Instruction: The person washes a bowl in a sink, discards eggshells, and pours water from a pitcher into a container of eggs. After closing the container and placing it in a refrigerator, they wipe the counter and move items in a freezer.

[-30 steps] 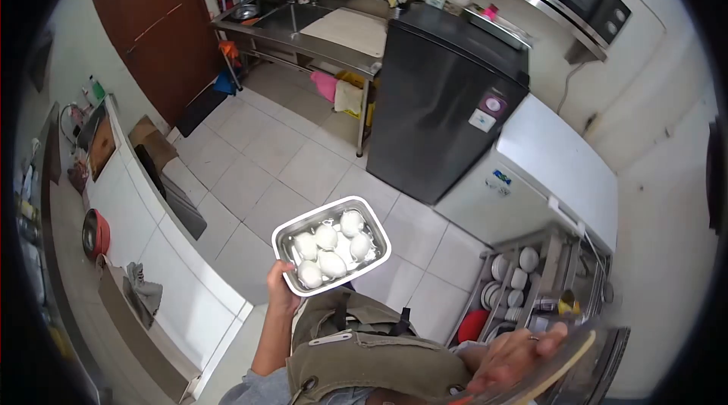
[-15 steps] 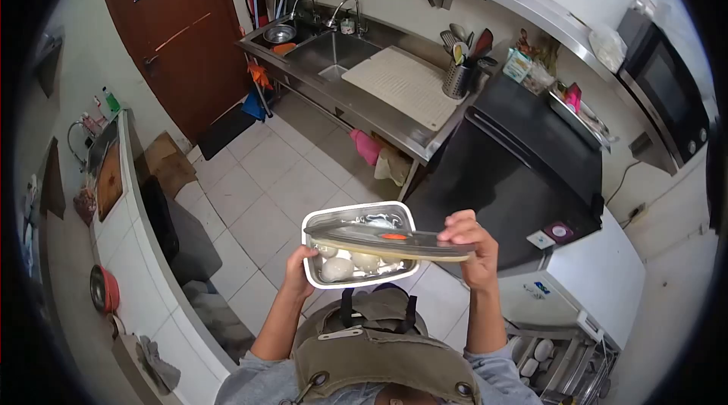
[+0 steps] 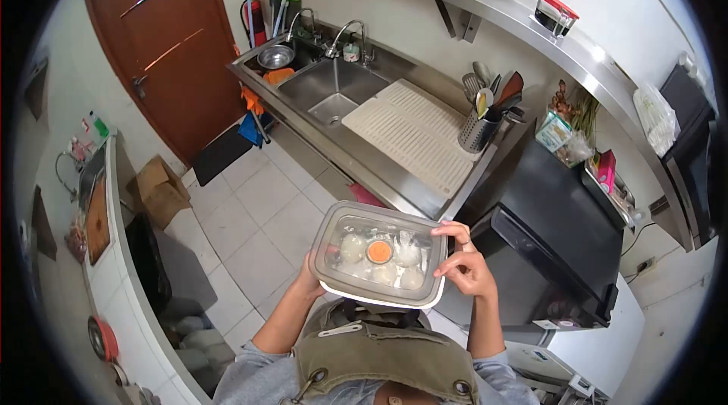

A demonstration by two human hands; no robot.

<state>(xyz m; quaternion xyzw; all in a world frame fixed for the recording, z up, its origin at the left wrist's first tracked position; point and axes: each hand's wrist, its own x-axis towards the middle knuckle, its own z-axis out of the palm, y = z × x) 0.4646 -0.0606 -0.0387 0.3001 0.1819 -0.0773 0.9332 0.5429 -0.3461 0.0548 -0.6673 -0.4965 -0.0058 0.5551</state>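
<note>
Holding the container point(image 3: 394, 303), the left hand point(image 3: 309, 279) curls; the right hand point(image 3: 464, 261), spread, touches its lid point(image 3: 379, 252).

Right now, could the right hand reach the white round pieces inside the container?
Probably not directly: the clear lid lies over the white round pieces, though the right hand touches its edge.

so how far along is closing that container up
The round white pieces are already in the container, with the lid laid over them. In hand: the left hand supports the container, the right hand touches the lid. Probably left: seating the lid, as white rim shows along the near edge.
</note>
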